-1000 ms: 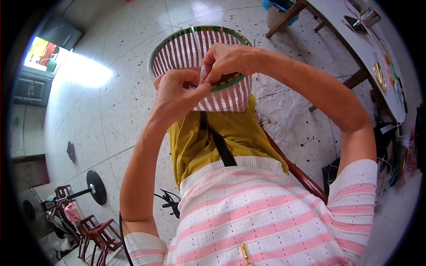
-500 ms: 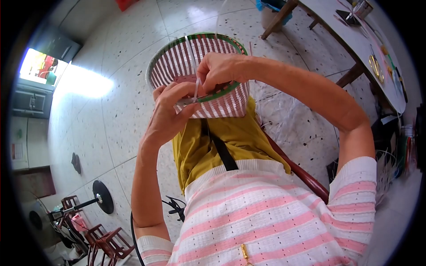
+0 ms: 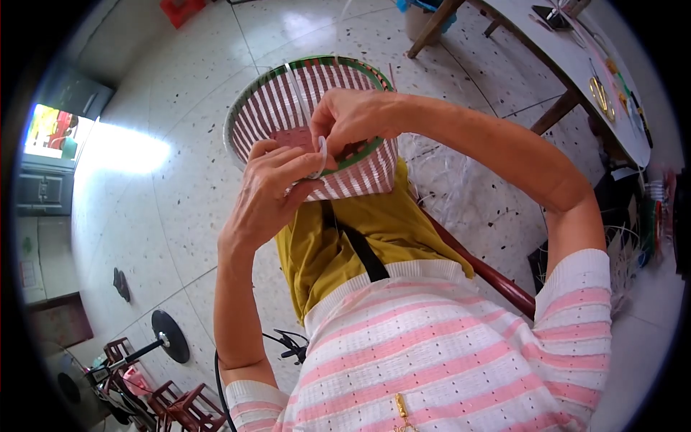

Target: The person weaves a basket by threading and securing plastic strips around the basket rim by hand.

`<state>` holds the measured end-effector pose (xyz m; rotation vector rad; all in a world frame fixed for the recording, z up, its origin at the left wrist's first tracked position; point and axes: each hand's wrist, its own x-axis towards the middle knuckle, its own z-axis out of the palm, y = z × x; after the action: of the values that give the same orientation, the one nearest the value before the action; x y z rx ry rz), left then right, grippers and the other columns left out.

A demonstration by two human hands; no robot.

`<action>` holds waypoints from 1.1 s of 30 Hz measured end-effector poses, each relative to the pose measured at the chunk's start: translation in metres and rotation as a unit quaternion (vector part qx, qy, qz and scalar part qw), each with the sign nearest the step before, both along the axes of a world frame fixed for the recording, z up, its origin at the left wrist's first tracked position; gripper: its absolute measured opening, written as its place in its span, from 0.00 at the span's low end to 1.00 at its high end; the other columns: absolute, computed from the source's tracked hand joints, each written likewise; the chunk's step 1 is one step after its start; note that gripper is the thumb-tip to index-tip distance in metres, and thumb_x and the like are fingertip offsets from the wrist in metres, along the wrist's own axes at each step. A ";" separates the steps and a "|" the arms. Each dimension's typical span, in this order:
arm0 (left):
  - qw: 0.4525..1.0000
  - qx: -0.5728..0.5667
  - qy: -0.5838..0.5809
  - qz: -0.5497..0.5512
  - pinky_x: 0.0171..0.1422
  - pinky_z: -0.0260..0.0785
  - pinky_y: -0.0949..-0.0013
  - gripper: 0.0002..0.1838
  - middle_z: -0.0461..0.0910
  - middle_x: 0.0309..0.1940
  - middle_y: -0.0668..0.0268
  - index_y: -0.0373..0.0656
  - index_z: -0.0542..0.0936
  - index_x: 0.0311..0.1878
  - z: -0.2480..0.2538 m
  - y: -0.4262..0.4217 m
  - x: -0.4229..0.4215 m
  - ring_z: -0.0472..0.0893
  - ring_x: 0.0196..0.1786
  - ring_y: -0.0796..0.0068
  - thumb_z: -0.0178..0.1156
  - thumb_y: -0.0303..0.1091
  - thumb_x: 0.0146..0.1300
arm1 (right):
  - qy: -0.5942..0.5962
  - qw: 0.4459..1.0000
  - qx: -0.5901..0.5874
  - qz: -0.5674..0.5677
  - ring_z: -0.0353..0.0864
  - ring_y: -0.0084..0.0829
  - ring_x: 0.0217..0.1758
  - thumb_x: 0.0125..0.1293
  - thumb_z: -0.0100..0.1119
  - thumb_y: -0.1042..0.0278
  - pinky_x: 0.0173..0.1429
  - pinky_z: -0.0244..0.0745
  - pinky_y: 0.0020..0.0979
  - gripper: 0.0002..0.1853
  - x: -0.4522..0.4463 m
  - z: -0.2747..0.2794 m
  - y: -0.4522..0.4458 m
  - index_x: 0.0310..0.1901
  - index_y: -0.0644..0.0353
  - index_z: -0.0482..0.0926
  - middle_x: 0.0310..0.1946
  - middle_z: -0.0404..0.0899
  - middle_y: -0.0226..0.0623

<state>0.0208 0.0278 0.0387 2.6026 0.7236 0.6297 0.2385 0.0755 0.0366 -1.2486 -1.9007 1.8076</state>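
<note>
A woven basket (image 3: 252,108) of white and reddish-brown strips, with a green band around its rim, rests tilted at my lap. My left hand (image 3: 273,176) is closed over the near-left part of the rim, thumb outside and fingers inside. A white plastic strip (image 3: 322,160) curves in a small loop over the rim between my hands. Just right of it, my right hand (image 3: 351,119) reaches into the opening with its fingertips pinched at the strip. Those fingertips are partly hidden behind the loop. Another pale strip (image 3: 295,90) crosses the basket's inside from the far rim.
A white table (image 3: 568,65) at the upper right carries gold-handled scissors (image 3: 601,97) and other tools. Beneath it stands a bin with a blue liner (image 3: 432,11). Clear plastic scraps (image 3: 461,187) lie on the floor to the right. Dark red stools (image 3: 191,407) stand at the lower left.
The white strip, straighter and upright before, now bends into a small loop at the rim. Both hands stay at the rim. The whole view has shifted slightly.
</note>
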 end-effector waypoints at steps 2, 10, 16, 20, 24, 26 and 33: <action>1.000 0.010 -0.004 0.007 0.56 0.63 0.62 0.13 0.86 0.37 0.68 0.44 0.84 0.45 -0.003 -0.001 -0.001 0.82 0.40 0.67 0.70 0.28 0.55 | 0.018 0.999 0.037 0.016 0.77 0.17 0.23 0.52 0.70 0.77 0.26 0.70 0.21 0.05 0.000 -0.005 0.000 0.30 0.65 0.84 0.23 0.82 0.31; 0.993 -0.046 -0.075 0.076 0.56 0.64 0.60 0.12 0.83 0.32 0.64 0.42 0.80 0.39 -0.002 -0.006 -0.004 0.82 0.39 0.61 0.72 0.32 0.53 | 0.075 0.994 0.079 -0.018 0.81 0.18 0.29 0.59 0.66 0.75 0.35 0.77 0.20 0.05 0.006 0.002 -0.010 0.36 0.66 0.84 0.29 0.85 0.32; 0.996 0.030 -0.017 0.083 0.57 0.64 0.60 0.12 0.84 0.33 0.64 0.42 0.82 0.39 -0.007 -0.009 0.001 0.82 0.39 0.61 0.72 0.33 0.53 | 0.037 0.994 0.093 0.049 0.79 0.16 0.29 0.59 0.65 0.77 0.33 0.73 0.20 0.04 0.006 -0.001 -0.005 0.36 0.65 0.84 0.27 0.83 0.29; 0.995 0.033 -0.012 0.097 0.59 0.62 0.59 0.11 0.84 0.33 0.65 0.42 0.83 0.38 -0.009 -0.014 0.004 0.81 0.40 0.62 0.72 0.32 0.53 | 0.022 0.994 0.078 0.067 0.78 0.15 0.28 0.59 0.65 0.78 0.31 0.72 0.20 0.04 0.002 -0.004 0.000 0.36 0.66 0.84 0.27 0.83 0.29; 0.988 0.060 0.005 0.140 0.63 0.58 0.57 0.11 0.83 0.31 0.67 0.42 0.83 0.36 -0.012 -0.022 0.010 0.79 0.43 0.65 0.73 0.30 0.50 | -0.007 0.998 0.035 0.057 0.78 0.14 0.27 0.59 0.65 0.80 0.30 0.71 0.19 0.04 0.000 -0.003 0.003 0.37 0.66 0.84 0.26 0.83 0.28; 0.985 0.060 -0.005 0.160 0.64 0.56 0.56 0.11 0.84 0.31 0.67 0.42 0.83 0.34 -0.013 -0.024 0.012 0.80 0.44 0.67 0.74 0.30 0.48 | -0.001 0.999 0.009 0.052 0.77 0.14 0.26 0.59 0.66 0.80 0.29 0.71 0.19 0.05 0.000 -0.004 0.004 0.37 0.65 0.85 0.26 0.83 0.27; 0.986 0.066 -0.015 0.154 0.65 0.55 0.52 0.11 0.81 0.32 0.68 0.42 0.81 0.37 -0.016 -0.026 0.014 0.78 0.45 0.64 0.69 0.25 0.48 | 0.008 0.999 -0.032 0.043 0.78 0.13 0.24 0.59 0.67 0.78 0.25 0.70 0.17 0.04 -0.003 -0.003 0.003 0.36 0.64 0.85 0.25 0.83 0.27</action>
<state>0.0344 0.0017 0.0227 2.6138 1.1219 0.8285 0.2360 0.0790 0.0332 -1.1856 -1.9300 1.9291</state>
